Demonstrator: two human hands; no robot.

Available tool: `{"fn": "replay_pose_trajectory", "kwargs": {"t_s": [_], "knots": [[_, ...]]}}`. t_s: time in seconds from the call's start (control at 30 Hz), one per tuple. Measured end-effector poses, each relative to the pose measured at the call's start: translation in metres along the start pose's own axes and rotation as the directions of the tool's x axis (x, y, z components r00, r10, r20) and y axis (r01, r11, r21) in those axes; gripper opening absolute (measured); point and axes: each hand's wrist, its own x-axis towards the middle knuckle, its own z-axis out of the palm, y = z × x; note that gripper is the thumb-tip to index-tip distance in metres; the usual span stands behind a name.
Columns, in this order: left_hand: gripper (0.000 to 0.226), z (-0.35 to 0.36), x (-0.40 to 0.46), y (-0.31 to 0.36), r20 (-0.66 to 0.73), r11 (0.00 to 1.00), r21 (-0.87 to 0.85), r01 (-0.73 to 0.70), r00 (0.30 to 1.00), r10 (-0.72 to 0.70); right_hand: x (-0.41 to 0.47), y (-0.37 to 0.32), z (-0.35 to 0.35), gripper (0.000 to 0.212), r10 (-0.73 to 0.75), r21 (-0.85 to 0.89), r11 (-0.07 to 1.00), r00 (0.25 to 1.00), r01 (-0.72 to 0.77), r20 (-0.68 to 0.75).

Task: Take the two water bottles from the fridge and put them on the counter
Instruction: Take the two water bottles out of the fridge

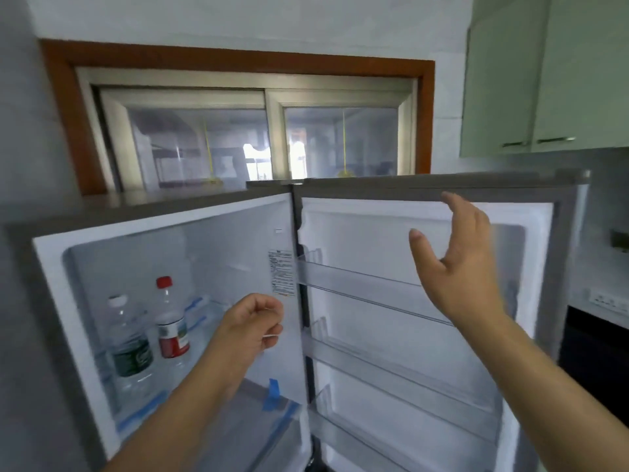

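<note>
The fridge (51,301) stands open in front of me. Two clear water bottles stand upright on a shelf at its left. The nearer bottle (129,349) has a white cap and a dark green label. The one behind it (172,330) has a red cap and a red label. My left hand (253,327) hovers inside the fridge, right of the bottles and apart from them, fingers curled with nothing in them. My right hand (459,264) is spread open in front of the inner side of the open door (565,267), holding nothing.
The door carries several clear bins (357,284) with nothing in them. Blue tape (274,393) sticks to the shelf fronts. A wood-framed window (238,63) lies behind the fridge, pale green wall cabinets (544,80) hang upper right, and a dark appliance (599,362) sits lower right.
</note>
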Motion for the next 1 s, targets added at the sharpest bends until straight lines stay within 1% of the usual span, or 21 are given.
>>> {"fn": "replay_pose_trajectory", "kwargs": {"t_s": [0.07,0.13,0.23,0.3,0.37,0.47,0.57,0.63,0.7,0.77,0.83,0.93,1.0], "knots": [[0.013,-0.027,0.01,0.0,-0.061,1.0,0.0,0.031,0.998,-0.031,-0.012,-0.019,0.039,0.059,0.006,0.095,0.995,0.989,-0.02,0.145],[0.011,-0.056,0.02,-0.002,-0.113,0.998,0.01,0.057,0.992,-0.055,-0.021,-0.034,0.08,0.052,0.043,0.176,0.979,0.95,-0.102,0.309],[0.006,-0.099,0.03,-0.006,-0.175,0.998,0.039,0.058,0.983,-0.051,-0.031,-0.047,0.145,0.033,0.068,0.224,0.95,0.844,-0.218,0.533],[0.006,-0.121,0.035,-0.012,-0.212,0.997,0.04,0.07,0.975,-0.06,-0.037,-0.055,0.184,0.025,0.058,0.23,0.938,0.772,-0.259,0.633],[0.007,-0.136,0.039,-0.019,-0.251,0.994,0.027,0.104,0.963,-0.094,-0.04,-0.061,0.219,0.019,0.04,0.249,0.923,0.719,-0.292,0.694],[0.012,-0.147,0.044,-0.027,-0.33,0.989,0.038,0.141,0.936,-0.121,-0.04,-0.073,0.267,0.017,-0.015,0.271,0.914,0.642,-0.303,0.767],[0.015,-0.147,0.052,-0.027,-0.441,0.987,0.083,0.14,0.893,-0.09,-0.034,-0.083,0.313,0.017,-0.051,0.327,0.878,0.61,-0.349,0.791],[0.016,-0.144,0.06,-0.026,-0.511,0.987,0.09,0.133,0.857,-0.069,-0.029,-0.086,0.339,0.014,-0.092,0.36,0.858,0.581,-0.366,0.809],[0.015,-0.141,0.068,-0.026,-0.602,0.99,0.069,0.125,0.796,-0.059,-0.025,-0.087,0.36,0.013,-0.136,0.387,0.842,0.545,-0.377,0.827],[0.014,-0.138,0.073,-0.028,-0.689,0.993,0.057,0.103,0.724,-0.036,-0.021,-0.084,0.376,0.017,-0.163,0.402,0.822,0.51,-0.403,0.845],[0.021,-0.134,0.08,-0.032,-0.76,0.996,0.07,0.063,0.65,0.012,-0.015,-0.076,0.389,0.018,-0.185,0.415,0.804,0.484,-0.426,0.855],[0.033,-0.137,0.098,-0.04,-0.856,0.984,0.166,0.062,0.504,0.112,-0.01,-0.065,0.404,0.014,-0.185,0.411,0.76,0.438,-0.504,0.88],[0.046,-0.148,0.116,-0.042,-0.894,0.959,0.258,0.114,0.406,0.192,-0.012,-0.059,0.41,0.01,-0.173,0.403,0.734,0.424,-0.546,0.889]]}}
